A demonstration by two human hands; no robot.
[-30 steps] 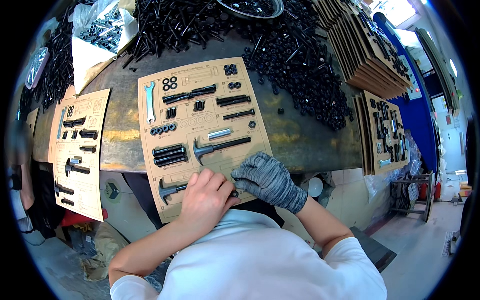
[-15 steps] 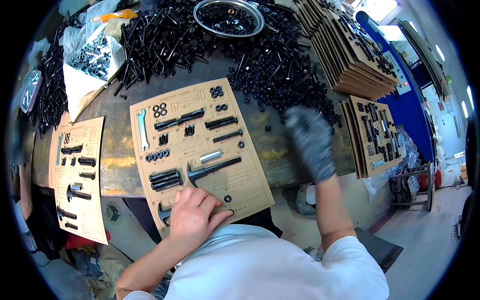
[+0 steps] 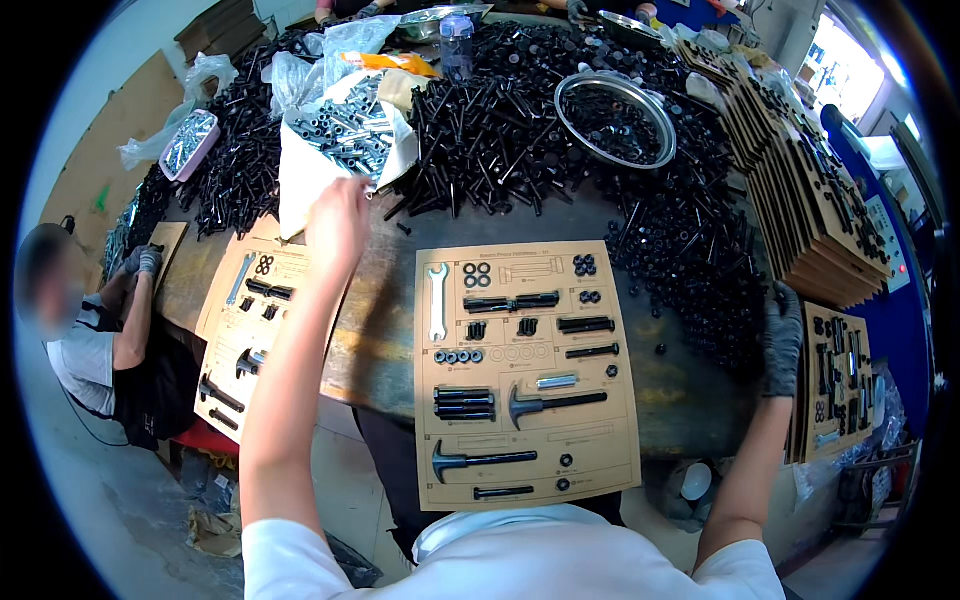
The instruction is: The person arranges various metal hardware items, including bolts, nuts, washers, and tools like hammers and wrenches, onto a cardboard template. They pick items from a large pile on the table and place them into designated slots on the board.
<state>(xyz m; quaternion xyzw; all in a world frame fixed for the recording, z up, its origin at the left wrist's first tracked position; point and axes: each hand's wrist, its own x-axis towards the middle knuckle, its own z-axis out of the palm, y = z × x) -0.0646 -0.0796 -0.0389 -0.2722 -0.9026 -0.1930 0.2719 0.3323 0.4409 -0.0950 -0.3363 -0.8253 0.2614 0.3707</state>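
Head view: bare left hand [image 3: 337, 222] is raised, fingers loosely bent and holding nothing visible, just beside the white bag of silver sleeves [image 3: 345, 135] beyond it. Gloved right hand [image 3: 782, 338] rests at the black bolt heap [image 3: 690, 270], grip undeterminable. Cardboard parts template [image 3: 525, 375] lies between both hands, nearer the body.

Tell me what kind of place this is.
Likely a hardware kitting or packing workshop: a worktable heaped with loose black bolts, a cardboard template card with parts set into outlined slots, and a stack of filled cards alongside.
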